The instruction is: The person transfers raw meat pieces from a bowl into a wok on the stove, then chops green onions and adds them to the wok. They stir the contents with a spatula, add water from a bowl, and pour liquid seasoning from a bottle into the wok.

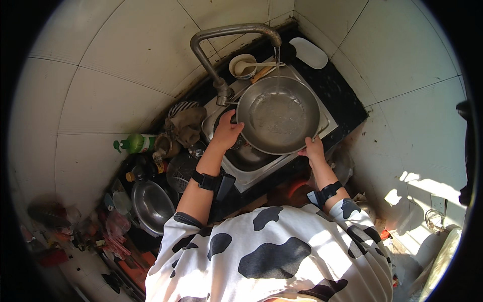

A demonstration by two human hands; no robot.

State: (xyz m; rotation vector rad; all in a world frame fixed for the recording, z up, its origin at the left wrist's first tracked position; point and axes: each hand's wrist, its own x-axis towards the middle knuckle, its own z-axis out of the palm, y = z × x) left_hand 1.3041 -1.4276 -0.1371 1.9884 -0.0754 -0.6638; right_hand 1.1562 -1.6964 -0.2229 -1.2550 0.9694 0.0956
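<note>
A wide, round metal pan lies over the sink, with clear water in its bottom. From the curved tap a stream of water falls into it. My left hand is at the pan's left side, its thumb against the rim and some fingers hidden. Close above that hand is the tap's base with its lever. At the lower right rim, my right hand grips the pan, thumb on top and fingers partly underneath.
Behind the pan stand a bowl with a ladle and a wooden handle. A white dish lies on the black counter. Leftward are cloths, a green pump bottle, a dark bottle and a metal basin.
</note>
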